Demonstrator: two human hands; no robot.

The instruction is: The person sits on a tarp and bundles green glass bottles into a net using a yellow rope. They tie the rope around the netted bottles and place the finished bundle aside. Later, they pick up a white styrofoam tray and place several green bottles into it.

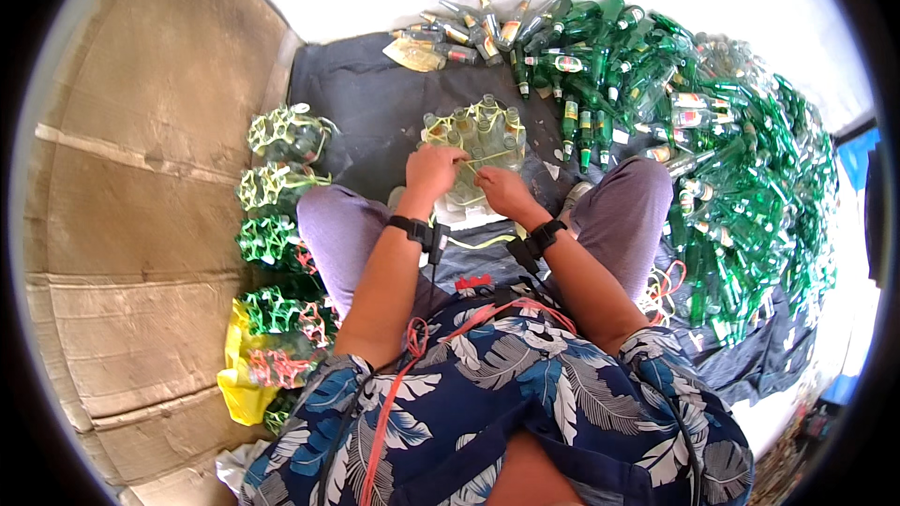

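Between my knees stands a cluster of upright clear glass bottles [484,132], with a pale yellow plastic strap [500,154] laced around their necks. My left hand [434,167] is at the near left side of the cluster, its fingers pinching the strap. Close by on the right, my right hand [503,190] grips the strap too, with the fingertips drawn together. A short stretch of strap runs between the two hands. Something white and flat [464,216] shows under the near bottles. Another length of yellow strap [485,242] hangs below my wrists.
A large heap of loose green bottles [738,225] rises on the right, with brown-labelled clear bottles [485,31] at the back. Strapped bottle bundles [271,242] line the left, beside a yellow bag [246,379] and a cardboard-covered wall [140,211]. Loose straps [661,295] lie by my right knee.
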